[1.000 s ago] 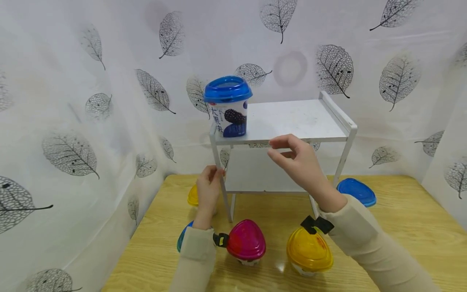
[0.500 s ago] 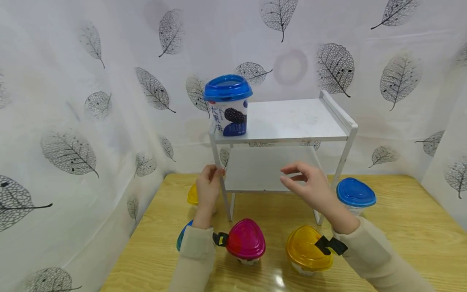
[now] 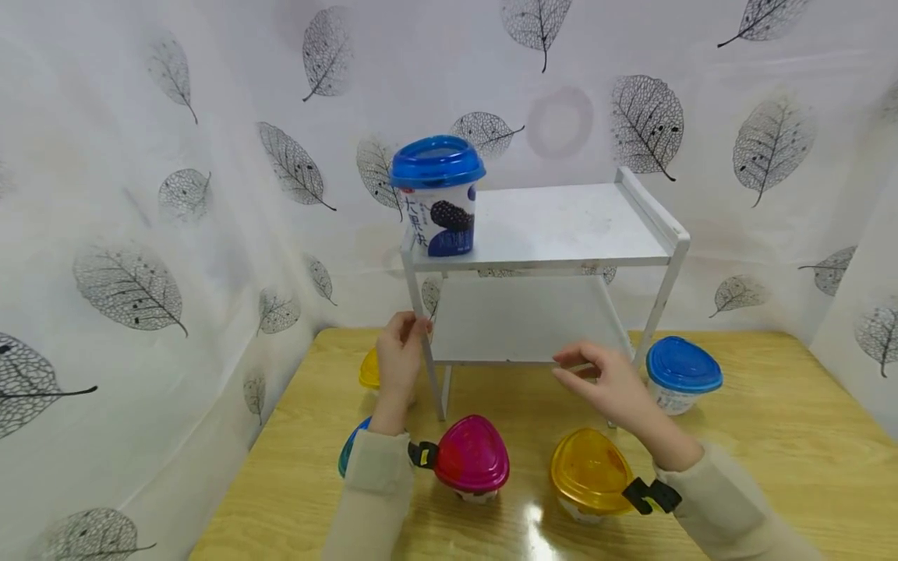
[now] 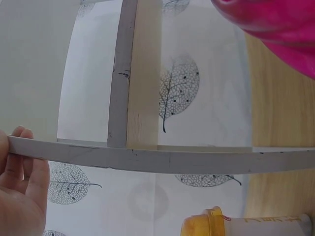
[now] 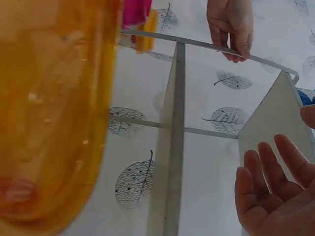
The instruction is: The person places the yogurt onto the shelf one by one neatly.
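A white two-tier rack (image 3: 561,226) stands on the wooden table. On the left end of its upper board sits an upright yogurt cup (image 3: 438,199) with a blue lid and a blackberry picture. My left hand (image 3: 400,354) grips the rack's left front post (image 4: 88,153), thumb and fingers on either side of it in the left wrist view. My right hand (image 3: 606,382) hovers before the lower board (image 3: 522,319), its fingers loosely bent and parted from the thumb. Nothing lies in that hand (image 5: 273,189) in the right wrist view.
A pink-lidded cup (image 3: 473,458) and a yellow-lidded cup (image 3: 592,471) stand in front of the rack. Right of it is a blue-lidded cup (image 3: 683,366). Another yellow lid (image 3: 369,370) and a teal-blue lid (image 3: 351,446) show partly behind my left arm. Leaf-patterned curtain (image 3: 140,280) surrounds the table.
My right hand has dropped from the upper board's front edge to the lower board's level, shifting a little right. My left hand keeps its grip on the post; the yogurt cup stays put.
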A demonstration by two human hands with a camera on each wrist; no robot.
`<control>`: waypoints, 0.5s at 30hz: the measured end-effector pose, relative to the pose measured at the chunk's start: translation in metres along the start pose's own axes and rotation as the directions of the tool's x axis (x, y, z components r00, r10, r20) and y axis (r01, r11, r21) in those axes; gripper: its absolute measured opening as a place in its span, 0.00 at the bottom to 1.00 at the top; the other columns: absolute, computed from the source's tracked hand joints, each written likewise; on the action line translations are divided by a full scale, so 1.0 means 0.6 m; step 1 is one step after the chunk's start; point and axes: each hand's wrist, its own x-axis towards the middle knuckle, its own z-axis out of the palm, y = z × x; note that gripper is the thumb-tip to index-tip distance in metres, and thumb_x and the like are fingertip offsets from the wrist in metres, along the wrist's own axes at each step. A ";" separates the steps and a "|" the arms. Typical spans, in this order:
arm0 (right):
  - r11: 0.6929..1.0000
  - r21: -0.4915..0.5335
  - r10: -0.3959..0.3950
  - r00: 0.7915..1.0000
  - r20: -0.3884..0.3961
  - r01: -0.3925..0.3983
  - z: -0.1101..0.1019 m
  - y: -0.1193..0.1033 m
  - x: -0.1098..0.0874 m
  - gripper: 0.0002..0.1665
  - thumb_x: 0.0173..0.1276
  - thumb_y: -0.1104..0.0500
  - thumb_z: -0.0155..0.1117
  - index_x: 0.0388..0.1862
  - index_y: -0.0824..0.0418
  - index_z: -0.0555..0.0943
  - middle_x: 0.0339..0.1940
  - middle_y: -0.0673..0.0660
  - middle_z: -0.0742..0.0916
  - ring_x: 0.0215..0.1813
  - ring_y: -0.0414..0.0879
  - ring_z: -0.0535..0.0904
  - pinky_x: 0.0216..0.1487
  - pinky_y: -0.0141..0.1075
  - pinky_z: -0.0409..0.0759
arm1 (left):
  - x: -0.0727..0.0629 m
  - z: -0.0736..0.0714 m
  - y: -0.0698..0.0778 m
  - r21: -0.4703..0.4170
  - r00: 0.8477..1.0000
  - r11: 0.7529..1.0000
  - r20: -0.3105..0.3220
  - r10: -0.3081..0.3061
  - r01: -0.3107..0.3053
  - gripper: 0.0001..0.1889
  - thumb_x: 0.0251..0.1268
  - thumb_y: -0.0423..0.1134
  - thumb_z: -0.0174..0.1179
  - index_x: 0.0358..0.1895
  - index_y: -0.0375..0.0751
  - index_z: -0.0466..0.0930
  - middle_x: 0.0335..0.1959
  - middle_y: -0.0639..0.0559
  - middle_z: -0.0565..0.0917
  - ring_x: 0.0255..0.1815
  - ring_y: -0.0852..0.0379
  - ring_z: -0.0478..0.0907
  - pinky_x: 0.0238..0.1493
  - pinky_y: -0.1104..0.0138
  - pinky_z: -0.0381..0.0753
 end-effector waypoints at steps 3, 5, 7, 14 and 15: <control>1.000 0.005 0.011 1.000 0.003 -0.011 0.001 0.008 -0.006 0.12 0.60 0.62 0.60 0.41 0.68 0.76 0.39 0.60 0.82 0.38 0.50 0.79 0.39 0.41 0.77 | 0.001 0.001 0.000 0.003 1.000 1.000 -0.006 0.020 -0.020 0.08 0.61 0.32 0.53 0.32 0.26 0.75 0.27 0.38 0.80 0.30 0.49 0.76 0.34 0.69 0.75; 1.000 0.005 0.021 1.000 0.006 -0.021 0.002 0.014 -0.010 0.12 0.60 0.62 0.60 0.41 0.68 0.76 0.38 0.60 0.82 0.38 0.50 0.79 0.39 0.41 0.77 | 0.001 0.001 0.000 -0.006 0.999 1.000 -0.011 0.031 -0.031 0.08 0.60 0.31 0.53 0.32 0.26 0.74 0.27 0.37 0.80 0.30 0.47 0.76 0.34 0.68 0.75; 1.000 0.007 0.027 1.000 0.012 -0.027 0.003 0.021 -0.014 0.12 0.60 0.62 0.60 0.41 0.68 0.76 0.38 0.60 0.82 0.38 0.50 0.79 0.38 0.40 0.78 | 0.002 0.002 -0.001 -0.021 0.999 0.999 -0.011 0.038 -0.039 0.07 0.60 0.30 0.53 0.32 0.25 0.74 0.27 0.35 0.80 0.30 0.45 0.77 0.34 0.67 0.75; 0.999 -0.032 0.027 0.995 0.095 -0.024 -0.005 0.049 -0.027 0.11 0.61 0.62 0.59 0.40 0.68 0.77 0.37 0.59 0.82 0.37 0.49 0.78 0.35 0.35 0.77 | 0.001 0.002 -0.004 -0.035 0.999 0.998 -0.006 0.043 -0.044 0.07 0.60 0.29 0.53 0.33 0.24 0.74 0.28 0.34 0.80 0.30 0.43 0.77 0.35 0.64 0.76; 0.999 -0.045 0.024 0.993 0.114 -0.019 -0.006 0.055 -0.028 0.11 0.61 0.62 0.59 0.40 0.68 0.77 0.37 0.59 0.81 0.37 0.49 0.77 0.35 0.35 0.77 | 0.000 0.002 -0.004 -0.031 0.999 0.999 -0.005 0.040 -0.040 0.08 0.61 0.30 0.53 0.33 0.24 0.74 0.28 0.35 0.80 0.30 0.44 0.77 0.35 0.64 0.76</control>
